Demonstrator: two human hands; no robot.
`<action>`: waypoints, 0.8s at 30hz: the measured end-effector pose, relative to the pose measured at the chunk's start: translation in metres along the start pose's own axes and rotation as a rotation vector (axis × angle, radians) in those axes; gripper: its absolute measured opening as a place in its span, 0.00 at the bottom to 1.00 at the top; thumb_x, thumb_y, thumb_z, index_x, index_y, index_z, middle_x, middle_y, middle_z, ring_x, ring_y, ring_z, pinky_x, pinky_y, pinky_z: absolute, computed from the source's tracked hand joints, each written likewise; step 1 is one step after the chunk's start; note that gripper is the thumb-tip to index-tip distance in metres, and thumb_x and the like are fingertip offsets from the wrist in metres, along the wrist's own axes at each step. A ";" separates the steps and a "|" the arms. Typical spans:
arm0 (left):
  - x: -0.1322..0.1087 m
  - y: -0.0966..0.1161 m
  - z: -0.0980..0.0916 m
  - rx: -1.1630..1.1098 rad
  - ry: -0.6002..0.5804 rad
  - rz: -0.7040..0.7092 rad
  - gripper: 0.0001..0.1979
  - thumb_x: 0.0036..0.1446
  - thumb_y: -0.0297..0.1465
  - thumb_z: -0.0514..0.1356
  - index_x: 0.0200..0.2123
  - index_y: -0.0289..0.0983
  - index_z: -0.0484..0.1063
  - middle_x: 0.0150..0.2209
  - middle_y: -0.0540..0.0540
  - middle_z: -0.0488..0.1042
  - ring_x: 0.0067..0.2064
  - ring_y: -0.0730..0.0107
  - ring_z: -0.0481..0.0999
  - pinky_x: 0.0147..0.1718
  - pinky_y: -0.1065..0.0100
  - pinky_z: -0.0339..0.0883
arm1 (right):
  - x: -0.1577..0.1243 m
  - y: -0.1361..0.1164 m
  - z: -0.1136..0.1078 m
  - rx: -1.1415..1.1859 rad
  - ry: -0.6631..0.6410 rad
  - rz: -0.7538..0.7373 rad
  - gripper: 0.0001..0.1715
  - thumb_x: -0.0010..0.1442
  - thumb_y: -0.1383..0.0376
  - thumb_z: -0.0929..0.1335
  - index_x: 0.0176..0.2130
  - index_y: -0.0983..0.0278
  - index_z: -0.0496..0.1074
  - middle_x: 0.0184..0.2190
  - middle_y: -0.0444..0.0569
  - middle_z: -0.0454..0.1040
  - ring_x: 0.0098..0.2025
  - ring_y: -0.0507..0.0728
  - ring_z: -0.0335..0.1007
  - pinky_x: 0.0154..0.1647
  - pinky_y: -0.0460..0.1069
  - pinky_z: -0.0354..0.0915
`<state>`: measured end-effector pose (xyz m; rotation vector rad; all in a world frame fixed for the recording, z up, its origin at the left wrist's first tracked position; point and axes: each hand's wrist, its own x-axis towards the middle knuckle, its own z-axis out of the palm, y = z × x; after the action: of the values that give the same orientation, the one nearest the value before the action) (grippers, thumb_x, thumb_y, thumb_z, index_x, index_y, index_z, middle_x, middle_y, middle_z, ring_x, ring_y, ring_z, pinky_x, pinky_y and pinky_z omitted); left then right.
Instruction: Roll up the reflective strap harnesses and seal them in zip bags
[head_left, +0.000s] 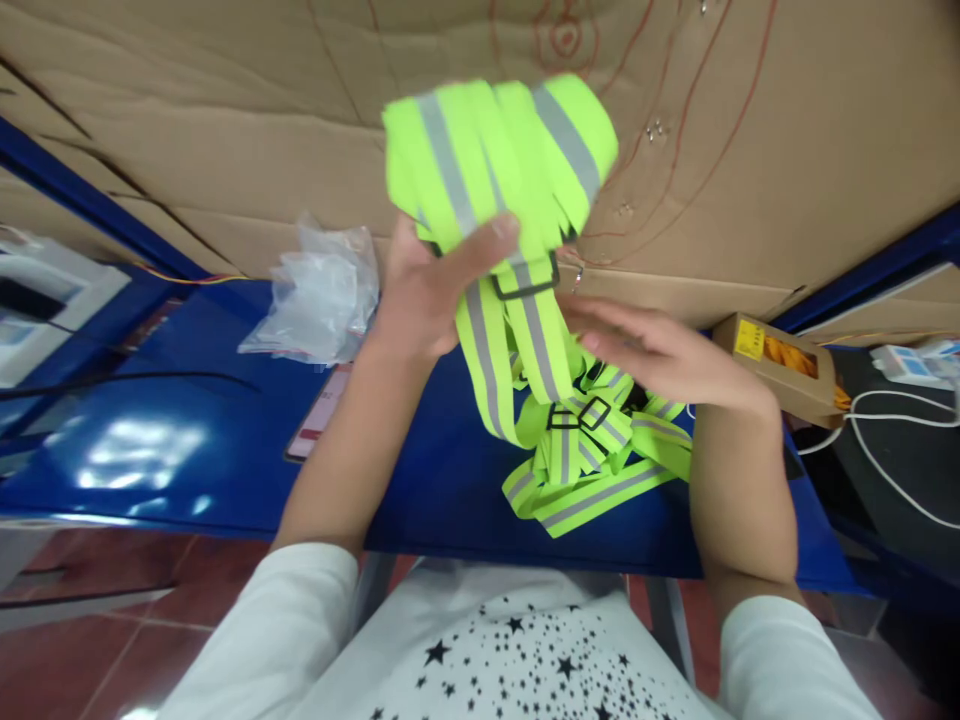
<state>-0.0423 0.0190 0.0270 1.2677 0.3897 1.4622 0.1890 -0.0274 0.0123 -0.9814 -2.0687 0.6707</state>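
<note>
A folded bundle of neon yellow reflective straps (495, 150) with grey stripes is raised above the table. My left hand (442, 285) is closed around its lower part, the thumb pressed across the front. From the bundle a strap loop with a black buckle (527, 280) hangs toward the table. My right hand (652, 345) is just right of that hanging strap, its fingers stretched out and slightly blurred; whether its fingertips touch the strap is hidden. Below it lies a loose heap of the same straps (592, 450) with black buckles, some ends spread toward the front.
Clear plastic bags (322, 290) lie on the blue table (442, 480) to the left, near a phone (319, 410) partly behind my left forearm. A cardboard box (780, 370) with orange material stands at right, beside white cables (892, 415). Cardboard panels (225, 130) rise behind.
</note>
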 end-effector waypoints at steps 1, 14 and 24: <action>0.000 -0.004 -0.001 0.012 -0.065 -0.046 0.28 0.56 0.34 0.73 0.59 0.47 0.73 0.47 0.51 0.82 0.50 0.59 0.82 0.52 0.59 0.78 | -0.001 -0.002 -0.008 0.048 0.049 -0.035 0.26 0.70 0.53 0.70 0.65 0.49 0.72 0.62 0.45 0.77 0.62 0.61 0.76 0.65 0.60 0.72; -0.016 -0.055 0.016 -0.032 -0.210 -0.348 0.40 0.38 0.31 0.80 0.56 0.46 0.70 0.48 0.51 0.77 0.48 0.62 0.80 0.46 0.66 0.75 | 0.008 -0.013 0.013 0.060 0.305 0.074 0.26 0.60 0.59 0.76 0.57 0.53 0.74 0.60 0.44 0.77 0.61 0.65 0.75 0.64 0.64 0.71; -0.016 -0.067 0.015 -0.268 -0.248 -0.565 0.23 0.38 0.33 0.78 0.40 0.37 0.79 0.35 0.47 0.83 0.41 0.56 0.85 0.42 0.61 0.78 | 0.010 -0.012 0.020 0.027 0.395 -0.023 0.22 0.63 0.58 0.74 0.56 0.54 0.74 0.58 0.46 0.77 0.62 0.65 0.74 0.65 0.64 0.70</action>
<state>0.0011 0.0227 -0.0284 1.0001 0.3360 0.8359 0.1639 -0.0295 0.0130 -0.9843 -1.7170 0.4479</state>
